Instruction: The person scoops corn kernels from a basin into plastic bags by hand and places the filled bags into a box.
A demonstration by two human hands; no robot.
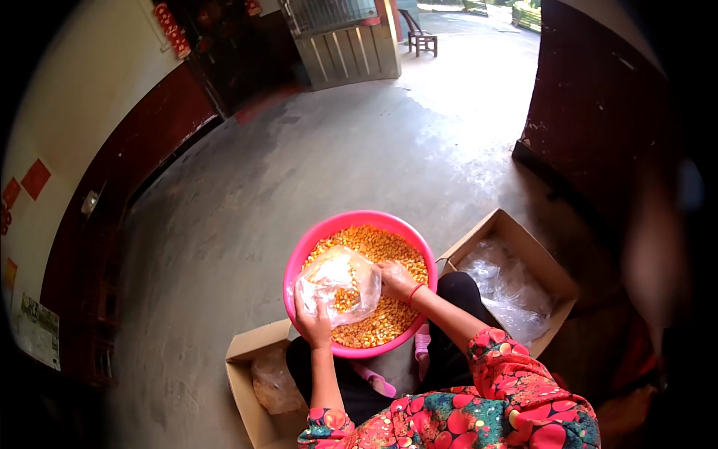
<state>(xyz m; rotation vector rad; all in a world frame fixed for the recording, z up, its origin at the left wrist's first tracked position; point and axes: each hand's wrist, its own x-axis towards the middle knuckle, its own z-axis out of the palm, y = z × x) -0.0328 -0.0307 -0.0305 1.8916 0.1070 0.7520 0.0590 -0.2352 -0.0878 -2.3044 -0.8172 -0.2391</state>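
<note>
A round pink basin (425, 253) full of orange-yellow corn kernels (385, 322) stands on the floor between my knees. Over the kernels lies a clear plastic bag (363, 292), with some kernels showing in or through it. My left hand (314, 318) grips the bag's left side, its fingers partly behind the plastic. At the bag's right edge, my right hand (396, 280), with a red band on the wrist, is closed on the plastic.
An open cardboard box (557, 299) holding clear plastic bags stands at the right. Another cardboard box (241, 374) with a filled plastic bag is at the lower left. Farther off are a metal gate (348, 56), a small chair (422, 41) and dark red lower walls.
</note>
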